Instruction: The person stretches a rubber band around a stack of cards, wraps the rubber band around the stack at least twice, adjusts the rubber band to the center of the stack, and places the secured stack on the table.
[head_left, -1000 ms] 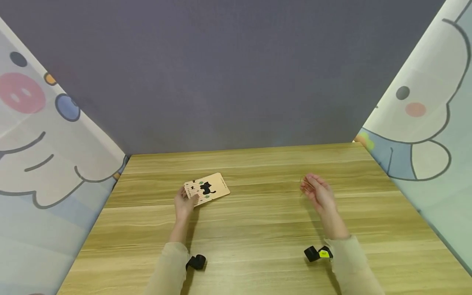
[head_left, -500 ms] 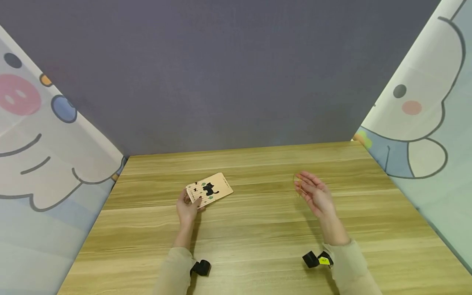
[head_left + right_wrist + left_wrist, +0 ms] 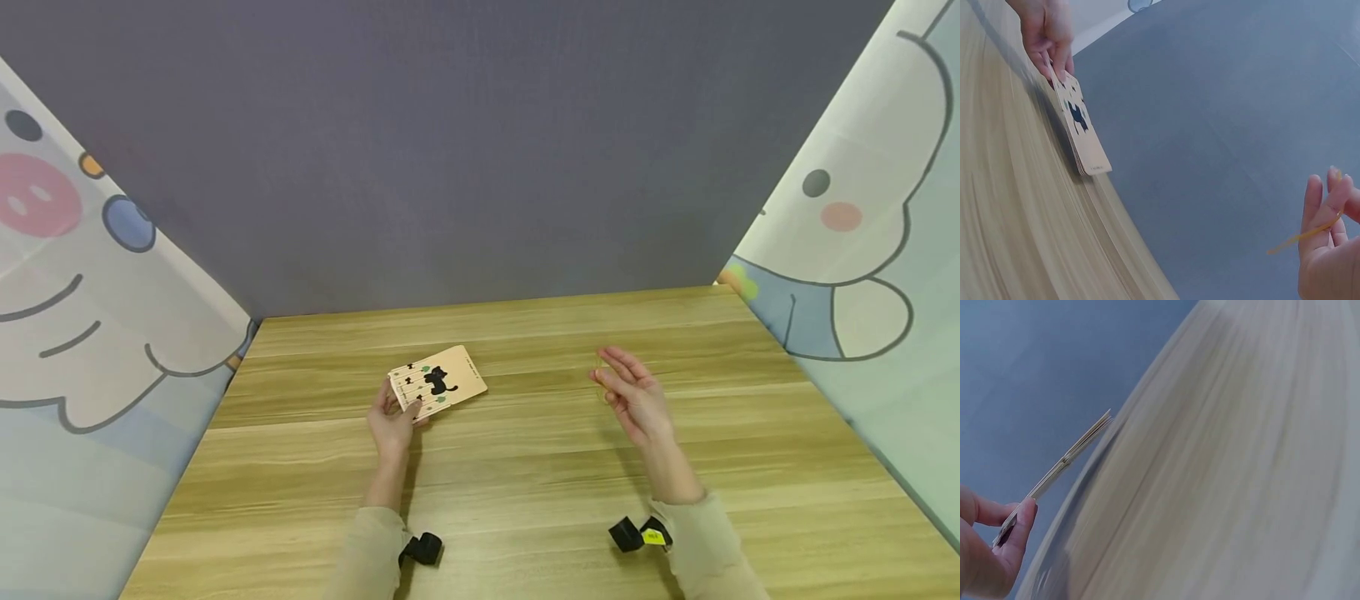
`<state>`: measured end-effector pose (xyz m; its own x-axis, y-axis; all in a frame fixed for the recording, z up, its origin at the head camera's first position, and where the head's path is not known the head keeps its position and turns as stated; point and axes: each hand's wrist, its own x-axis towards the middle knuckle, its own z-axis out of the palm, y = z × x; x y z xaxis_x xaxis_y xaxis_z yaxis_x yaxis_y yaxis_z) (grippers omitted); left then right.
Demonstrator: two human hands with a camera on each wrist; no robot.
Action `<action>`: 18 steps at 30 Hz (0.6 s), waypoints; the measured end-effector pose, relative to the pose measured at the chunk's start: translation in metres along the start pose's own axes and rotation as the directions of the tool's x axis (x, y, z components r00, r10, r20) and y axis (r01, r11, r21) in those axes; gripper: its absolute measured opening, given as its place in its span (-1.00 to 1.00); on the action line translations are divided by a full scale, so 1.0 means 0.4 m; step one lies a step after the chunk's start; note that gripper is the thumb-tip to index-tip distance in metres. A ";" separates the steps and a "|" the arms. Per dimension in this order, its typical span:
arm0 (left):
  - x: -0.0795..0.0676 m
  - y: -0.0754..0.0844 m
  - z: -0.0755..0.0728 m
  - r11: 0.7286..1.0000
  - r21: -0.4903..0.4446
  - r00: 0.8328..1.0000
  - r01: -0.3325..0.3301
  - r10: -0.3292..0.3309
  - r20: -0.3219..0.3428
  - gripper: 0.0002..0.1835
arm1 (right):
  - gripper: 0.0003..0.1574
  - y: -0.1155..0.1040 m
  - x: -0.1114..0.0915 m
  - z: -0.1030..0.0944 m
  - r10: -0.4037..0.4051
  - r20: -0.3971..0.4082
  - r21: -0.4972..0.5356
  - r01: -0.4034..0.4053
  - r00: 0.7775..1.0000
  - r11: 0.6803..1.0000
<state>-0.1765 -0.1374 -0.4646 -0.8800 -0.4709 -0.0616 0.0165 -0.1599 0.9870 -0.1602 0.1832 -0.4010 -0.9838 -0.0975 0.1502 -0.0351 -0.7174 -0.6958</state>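
While the left hand [image 3: 393, 422] edges gripped cards [image 3: 450, 375] rightward, right hand [image 3: 641, 402] pinches yellow band [image 3: 1297, 238].

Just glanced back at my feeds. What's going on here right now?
A person is working over a wood-grain table with both hands. The left hand grips a thin card stack, printed with a black cat, by one end and holds it above the surface. The right hand is off to the other side, holding a thin yellow band, which looks like a rubber band. The stack and band are apart.
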 end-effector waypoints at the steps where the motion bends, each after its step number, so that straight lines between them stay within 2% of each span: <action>1: -0.003 0.000 0.004 1.000 -0.001 1.000 -0.005 0.005 -0.001 -0.21 | -0.58 0.002 -0.001 0.002 -0.001 0.007 0.009 0.001 1.000 1.000; 6: -0.010 -0.015 0.023 0.998 -0.033 0.998 -0.057 0.057 0.008 -0.22 | -0.58 0.011 -0.003 0.005 -0.012 0.040 0.037 0.011 0.999 0.999; 10: 0.005 -0.066 0.030 0.992 -0.084 0.994 -0.095 0.099 0.043 -0.19 | -0.67 0.016 -0.004 0.010 -0.016 0.028 0.008 0.016 0.999 1.000; 14: 0.026 -0.117 0.038 0.990 -0.096 0.992 -0.104 0.110 0.066 -0.16 | -0.77 0.017 -0.003 0.016 -0.020 -0.003 -0.077 0.020 1.000 0.997; 18: 0.030 -0.132 0.048 0.991 -0.104 0.992 -0.088 0.097 0.076 -0.16 | -0.81 0.016 -0.004 0.021 -0.042 -0.014 -0.191 0.039 0.999 0.981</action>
<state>-0.1972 -0.1179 -0.5145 -0.9080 -0.4164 0.0456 0.1437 -0.2074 0.9676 -0.1573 0.1727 -0.3997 -0.9838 -0.0579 0.1698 -0.1061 -0.5758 -0.8107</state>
